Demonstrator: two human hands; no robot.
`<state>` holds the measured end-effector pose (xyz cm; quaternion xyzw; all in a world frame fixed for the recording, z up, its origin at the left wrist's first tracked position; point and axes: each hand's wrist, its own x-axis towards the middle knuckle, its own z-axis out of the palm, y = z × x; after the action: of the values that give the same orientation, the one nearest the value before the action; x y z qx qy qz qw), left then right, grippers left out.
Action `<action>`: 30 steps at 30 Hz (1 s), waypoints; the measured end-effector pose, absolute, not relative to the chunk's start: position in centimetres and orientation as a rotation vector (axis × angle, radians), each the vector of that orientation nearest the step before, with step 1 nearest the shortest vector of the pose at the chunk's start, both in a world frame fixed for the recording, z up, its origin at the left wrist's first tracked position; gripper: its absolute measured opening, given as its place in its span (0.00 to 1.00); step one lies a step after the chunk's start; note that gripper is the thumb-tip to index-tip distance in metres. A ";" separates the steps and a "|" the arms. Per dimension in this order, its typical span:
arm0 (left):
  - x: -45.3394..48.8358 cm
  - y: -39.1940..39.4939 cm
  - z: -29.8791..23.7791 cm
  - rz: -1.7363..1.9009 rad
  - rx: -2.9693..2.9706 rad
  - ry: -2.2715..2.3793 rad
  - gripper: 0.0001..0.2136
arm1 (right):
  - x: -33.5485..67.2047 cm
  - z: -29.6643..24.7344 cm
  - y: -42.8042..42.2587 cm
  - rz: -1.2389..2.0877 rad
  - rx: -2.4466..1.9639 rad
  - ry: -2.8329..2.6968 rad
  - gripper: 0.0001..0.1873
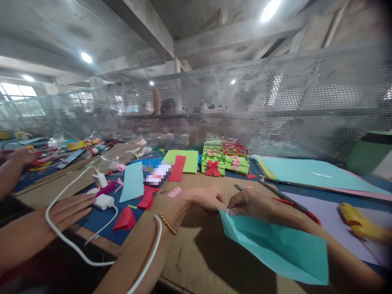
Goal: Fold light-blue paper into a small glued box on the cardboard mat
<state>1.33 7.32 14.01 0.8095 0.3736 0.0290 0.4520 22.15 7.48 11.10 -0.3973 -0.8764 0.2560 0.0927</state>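
Far left edge of worktop: co-worker's hand, next to loose supplies. Toward far edge: yellow packet. Nearer, at near left edge: co-worker's second hand, palm down, fingertips close to 2 white chargers; upper 1 at purple power strip. White cable looped in front, a stretch of it across left forearm.

Next rightward: red cut pieces, pale blue sheet, phone (screen pixelated), then red strip lying over lime-green sheet.

Middle of near edge, above cardboard: left hand, gold bead bracelet at wrist, fingers pinched together on narrow left end of turquoise sheet. Beyond, toward far edge: green mini baskets with red and pink bows.

Right hand: thumb and fingers clamped on same end of sheet, just beside left hand. Sheet bent lengthwise, raised off cardboard, wide end toward near right corner.

Partly behind right forearm: scissors, red-handled. Far right: stack of coloured sheets; nearer, lavender sheet, blurred yellow tool. At right edge: green container.
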 end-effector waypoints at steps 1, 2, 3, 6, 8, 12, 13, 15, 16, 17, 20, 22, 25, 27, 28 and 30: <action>1.4 7.3 14.0 0.070 2.000 0.921 0.09 | 22.1 11.2 7.4 0.752 -1.201 -2.601 0.10; 1.4 7.3 14.0 0.070 1.999 0.919 0.09 | 22.0 11.3 7.3 0.746 -1.220 -2.601 0.10; 1.4 7.2 14.0 0.070 1.998 0.920 0.10 | 21.9 11.4 7.2 0.751 -1.223 -2.600 0.10; 1.4 7.0 14.1 0.082 1.992 0.929 0.11 | 21.8 11.7 7.0 0.798 -1.173 -2.601 0.11; 1.4 6.8 14.2 0.104 1.989 0.938 0.10 | 21.8 11.9 6.9 0.815 -1.164 -2.601 0.11; 1.3 7.0 14.1 0.097 1.986 0.940 0.08 | 21.9 11.9 7.0 0.786 -1.155 -2.637 0.11; 1.3 7.1 14.0 0.092 1.984 0.936 0.08 | 21.9 11.8 7.1 0.801 -1.133 -2.660 0.11; 1.3 7.2 13.9 0.097 1.982 0.932 0.09 | 22.0 11.6 7.3 0.848 -1.101 -2.684 0.11; 1.3 7.2 13.9 0.107 1.980 0.932 0.09 | 22.1 11.5 7.4 0.866 -1.097 -2.682 0.12; 1.4 7.2 13.9 0.118 1.979 0.933 0.10 | 22.1 11.4 7.4 0.872 -1.102 -2.670 0.12; 1.5 6.7 14.1 0.148 1.976 0.952 0.14 | 22.1 11.2 7.4 0.858 -1.125 -2.628 0.12; 1.6 6.4 14.4 0.156 1.975 0.959 0.16 | 22.2 11.0 7.4 0.871 -1.120 -2.608 0.11; 1.6 6.1 14.7 0.161 1.976 0.965 0.16 | 22.4 10.6 7.6 0.928 -1.096 -2.569 0.10; 1.6 6.0 14.7 0.158 1.981 0.968 0.15 | 22.5 10.3 7.8 0.986 -1.073 -2.547 0.10; 1.5 6.1 14.7 0.156 1.984 0.969 0.15 | 22.6 10.2 7.9 1.014 -1.060 -2.540 0.10; 1.5 6.3 14.6 0.137 1.986 0.960 0.14 | 22.6 10.0 8.0 1.040 -1.041 -2.529 0.11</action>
<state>1.53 6.31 14.58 0.8029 0.3881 0.0555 0.4491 22.57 7.95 10.01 -0.3539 -0.8592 0.3535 0.1077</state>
